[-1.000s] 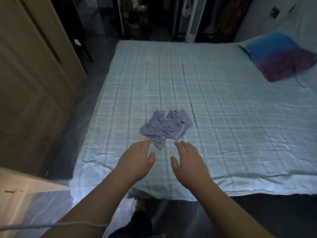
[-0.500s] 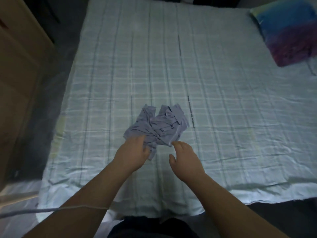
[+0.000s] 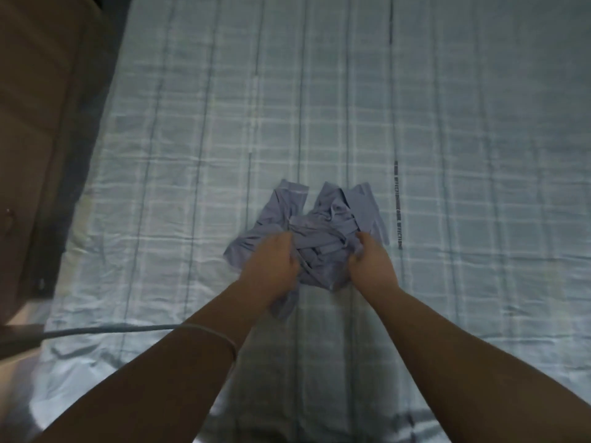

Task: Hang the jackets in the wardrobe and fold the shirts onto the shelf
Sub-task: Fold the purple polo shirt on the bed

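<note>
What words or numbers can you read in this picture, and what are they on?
No text here can be read.
The dark printed strip on the bed sheet, right of the crumpled shirt: it looks like lettering, but it is too blurred to read.
The crumpled shirt: no words, label or number showing.
</note>
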The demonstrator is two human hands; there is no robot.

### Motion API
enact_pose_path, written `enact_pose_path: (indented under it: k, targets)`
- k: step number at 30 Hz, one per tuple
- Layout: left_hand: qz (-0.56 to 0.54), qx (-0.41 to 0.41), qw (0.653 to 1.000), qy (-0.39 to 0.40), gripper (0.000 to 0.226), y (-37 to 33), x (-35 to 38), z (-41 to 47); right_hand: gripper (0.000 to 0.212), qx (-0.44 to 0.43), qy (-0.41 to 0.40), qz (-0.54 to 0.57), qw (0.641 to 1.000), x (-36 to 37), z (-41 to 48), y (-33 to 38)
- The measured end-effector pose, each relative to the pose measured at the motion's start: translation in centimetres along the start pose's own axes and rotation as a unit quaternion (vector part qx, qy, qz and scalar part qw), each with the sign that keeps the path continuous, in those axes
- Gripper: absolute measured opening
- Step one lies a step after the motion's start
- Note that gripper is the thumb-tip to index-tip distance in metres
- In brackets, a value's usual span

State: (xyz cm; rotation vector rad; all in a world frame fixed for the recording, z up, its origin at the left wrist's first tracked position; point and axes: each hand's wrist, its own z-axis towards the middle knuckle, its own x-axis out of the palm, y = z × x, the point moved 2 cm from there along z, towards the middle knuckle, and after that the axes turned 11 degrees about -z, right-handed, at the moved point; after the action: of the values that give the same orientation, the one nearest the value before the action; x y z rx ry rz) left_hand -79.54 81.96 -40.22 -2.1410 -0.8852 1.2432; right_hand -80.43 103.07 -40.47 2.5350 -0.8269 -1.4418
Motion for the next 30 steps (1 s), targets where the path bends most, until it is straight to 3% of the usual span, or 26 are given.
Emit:
enact_pose_path:
  k: [6, 11, 14, 19, 22, 26, 30]
  targets:
    - [0.051, 0.082, 0.995, -0.019, 0.056, 0.4, 4.5, 7.0, 0.041, 0.018, -0.029, 0.014, 0.999, 1.1, 8.1, -2.5]
    - [0.116, 0.094, 0.989, 0.002, 0.051, 0.9, 6.8, 10.2, 0.058, 0.048, -0.078, 0.043, 0.995, 2.4, 11.0, -2.9]
    - [0.155, 0.076, 0.985, -0.005, 0.035, 1.1, 6.4, 10.5, 0.044, 0.077, -0.093, 0.069, 0.99, 2.2, 12.0, -2.5]
    - [0.097, 0.09, 0.991, -0.005, 0.011, 1.5, 5.1, 9.3, 0.028, 0.032, -0.116, -0.048, 0.992, 1.3, 10.8, -2.4]
    - [0.046, 0.104, 0.993, -0.012, 0.008, 0.7, 4.0, 7.5, 0.013, -0.002, -0.141, 0.047, 0.989, 0.3, 8.6, -1.9]
    - [-0.02, 0.068, 0.997, 0.002, 0.015, -0.4, 2.1, 4.8, 0.023, -0.013, -0.118, 0.201, 0.972, -2.0, 3.9, -0.4]
    - [-0.049, 0.057, 0.997, 0.021, 0.021, -4.0, -1.1, 2.0, 0.015, -0.057, -0.118, 0.238, 0.962, -6.0, -2.0, 2.2]
